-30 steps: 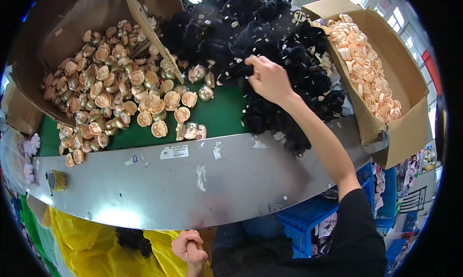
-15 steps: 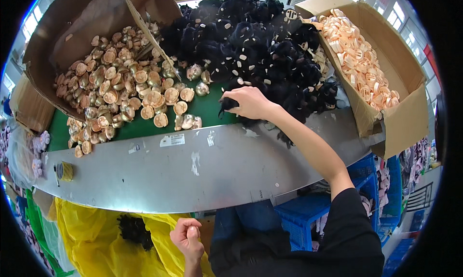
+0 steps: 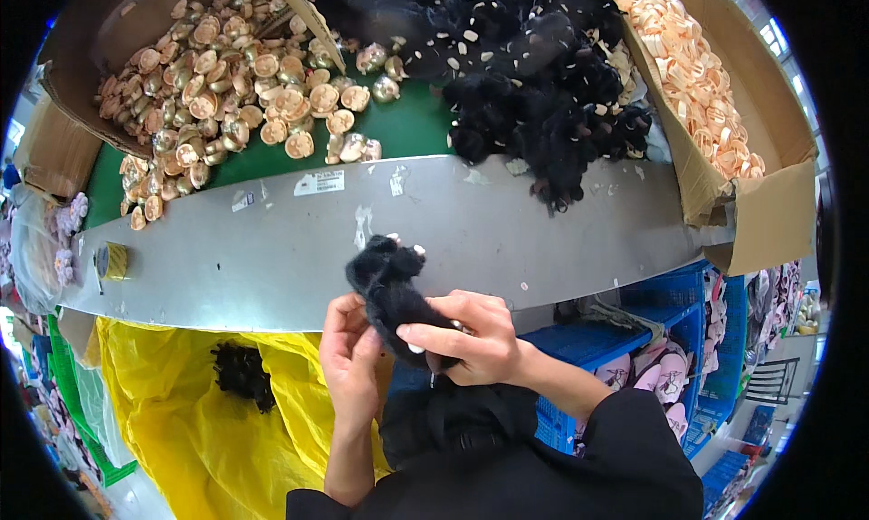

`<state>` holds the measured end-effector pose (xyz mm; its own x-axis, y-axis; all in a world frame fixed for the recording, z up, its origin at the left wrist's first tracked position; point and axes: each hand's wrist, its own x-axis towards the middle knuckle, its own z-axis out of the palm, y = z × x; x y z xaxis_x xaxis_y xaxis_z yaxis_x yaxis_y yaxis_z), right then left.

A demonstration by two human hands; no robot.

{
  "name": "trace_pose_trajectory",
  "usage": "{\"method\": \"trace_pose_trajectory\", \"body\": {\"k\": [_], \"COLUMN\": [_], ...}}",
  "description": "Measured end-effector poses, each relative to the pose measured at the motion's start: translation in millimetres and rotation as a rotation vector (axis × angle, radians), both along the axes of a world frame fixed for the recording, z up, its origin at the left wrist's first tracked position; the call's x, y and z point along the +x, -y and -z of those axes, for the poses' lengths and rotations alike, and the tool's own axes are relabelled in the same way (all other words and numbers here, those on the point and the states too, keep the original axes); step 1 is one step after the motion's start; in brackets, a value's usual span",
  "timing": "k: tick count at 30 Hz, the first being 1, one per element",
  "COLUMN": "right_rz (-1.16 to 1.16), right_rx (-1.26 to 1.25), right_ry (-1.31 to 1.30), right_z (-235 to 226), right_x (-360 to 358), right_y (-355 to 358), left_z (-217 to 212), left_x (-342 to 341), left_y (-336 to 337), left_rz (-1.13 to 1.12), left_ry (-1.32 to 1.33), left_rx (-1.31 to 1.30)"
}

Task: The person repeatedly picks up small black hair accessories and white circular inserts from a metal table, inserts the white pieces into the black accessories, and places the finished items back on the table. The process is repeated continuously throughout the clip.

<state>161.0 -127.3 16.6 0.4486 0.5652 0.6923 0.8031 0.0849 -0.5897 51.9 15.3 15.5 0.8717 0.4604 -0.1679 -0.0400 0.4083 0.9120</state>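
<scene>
A person in a black top holds a small black furry piece [image 3: 396, 289] in both hands, close to the body and just in front of the near edge of a long grey metal counter [image 3: 272, 257]. The right hand [image 3: 471, 337] is closed around the lower end of the piece, thumb across the front and fingers curled behind it. The left hand [image 3: 351, 357] is partly closed, its fingertips pinching the side of the same piece. The upper end of the piece sticks up above both hands, with a few small white bits showing on it.

Below the counter to the left, a yellow plastic bag [image 3: 181, 402] hangs open with a clump of black fur [image 3: 242, 375] lying in it. To the right, blue plastic crates [image 3: 634, 339] stand under the counter.

On the counter's left end sits a roll of yellow tape [image 3: 110, 259]. Beyond the counter runs a green surface [image 3: 416, 126] strewn with tan, round doll-head shells [image 3: 299, 144], which spill from an open cardboard box [image 3: 81, 58] at far left. A large heap of black furry pieces [image 3: 516, 76] fills the middle of the far side, its edge hanging onto the counter. At far right, a second cardboard box [image 3: 769, 158] holds pale peach round parts [image 3: 697, 76].
</scene>
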Motion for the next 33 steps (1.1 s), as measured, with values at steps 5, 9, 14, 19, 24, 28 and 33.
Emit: {"method": "trace_pose_trajectory", "body": {"k": [5, 9, 14, 19, 24, 28, 33], "right_rz": [-0.107, 0.011, 0.018, -0.011, -0.211, -0.147, -0.151], "right_rx": [0.038, 0.026, -0.068, -0.181, -0.176, -0.082, -0.116], "right_ry": [-0.024, -0.172, -0.44, -0.621, -1.144, -1.175, -1.059], "right_z": [7, 4, -5, -14, -13, -2, -2], "right_x": [-16, -16, -20, -21, -22, -18, -18], "right_y": [1, 3, 5, 1, 8, 12, 5], "left_z": [-4, 12, -3, 10, 0, 3, 4], "left_x": [0, -9, -13, -24, -21, -22, -26], "left_y": [3, 9, 8, 13, 13, 10, 13], "left_rz": [0.026, -0.205, -0.014, -0.063, -0.198, -0.202, -0.196], "left_ry": [0.111, 0.063, 0.15, 0.004, -0.076, -0.027, -0.032], "left_rx": [-0.22, 0.272, 0.698, 0.452, 0.099, -0.095, -0.155]}}
